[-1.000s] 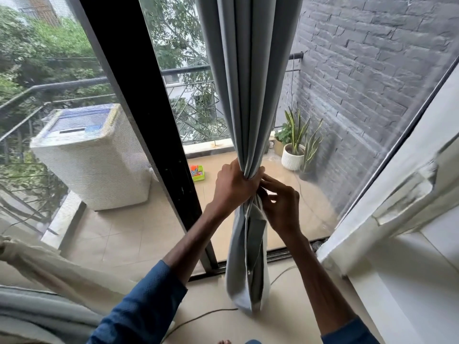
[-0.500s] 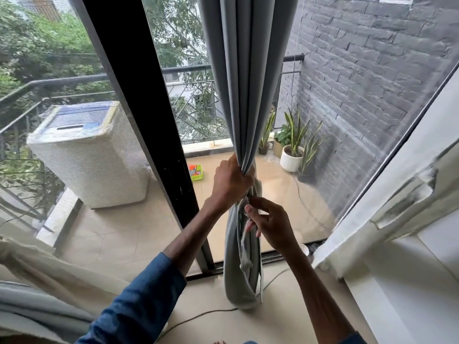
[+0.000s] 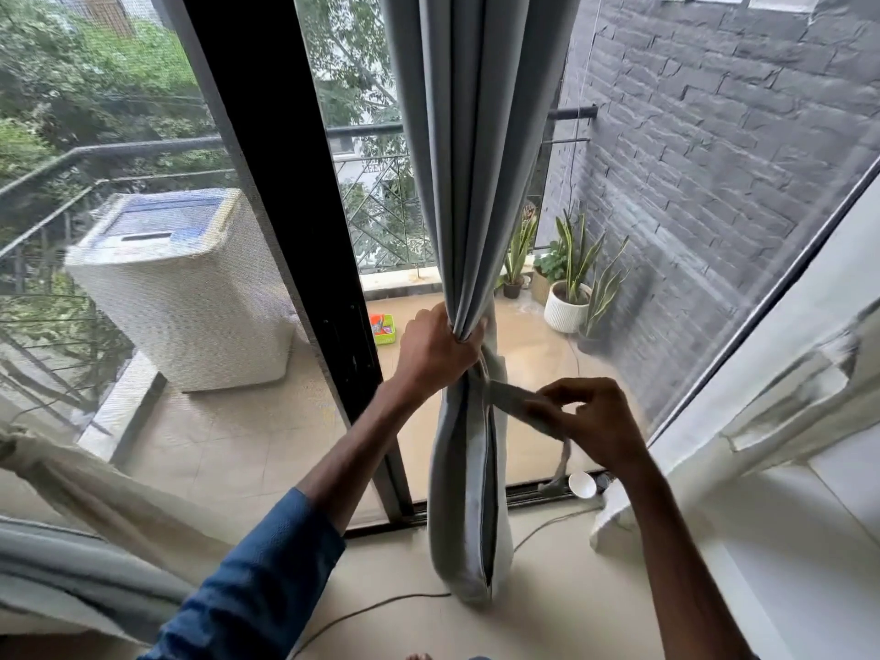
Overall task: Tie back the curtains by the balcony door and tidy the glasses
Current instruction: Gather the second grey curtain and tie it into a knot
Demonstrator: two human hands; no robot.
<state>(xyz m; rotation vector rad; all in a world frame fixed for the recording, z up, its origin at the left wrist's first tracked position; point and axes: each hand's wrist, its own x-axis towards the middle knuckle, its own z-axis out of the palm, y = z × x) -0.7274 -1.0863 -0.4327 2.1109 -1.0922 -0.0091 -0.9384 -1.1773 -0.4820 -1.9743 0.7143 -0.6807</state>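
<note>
A grey curtain [image 3: 476, 135] hangs bunched in front of the balcony door glass, its lower end drooping to the floor. My left hand [image 3: 435, 350] is clenched around the gathered folds at about mid height. My right hand [image 3: 590, 416] pinches a flat grey tie-back strap [image 3: 507, 397] that runs from the curtain out to the right, its loose end dangling below my fingers. No glasses are in view.
A black door frame [image 3: 295, 231] stands left of the curtain. A white cup [image 3: 582, 484] sits by the door track. A cable [image 3: 381, 604] lies on the floor. A pale curtain [image 3: 95, 493] lies bunched at lower left. A white wall [image 3: 785, 516] is at right.
My right hand has moved away from the curtain to the right and down, drawing the strap out with it. My left hand keeps its grip on the folds.
</note>
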